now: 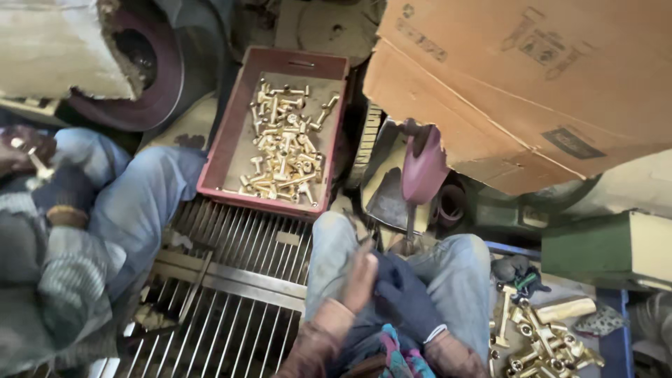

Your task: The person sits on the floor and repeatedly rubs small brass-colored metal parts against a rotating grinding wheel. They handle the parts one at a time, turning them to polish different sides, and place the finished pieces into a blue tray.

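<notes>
On the lap, left hand (359, 275) upright, gloved right hand (404, 299).

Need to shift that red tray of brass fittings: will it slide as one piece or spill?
The red tray looks rigid, so it would probably slide whole. The brass fittings lie loose, likely heavy, and may rattle toward one end. The metal grate under its near edge could snag it.

A big brown cardboard box (518, 84) is filling the upper right, tilting over the red tray of brass parts (234, 133) lying to its left. Dark printed symbols (532, 42) are showing on its upper face, and a dark rectangular label (572, 143) is sitting near its lower edge.
</notes>
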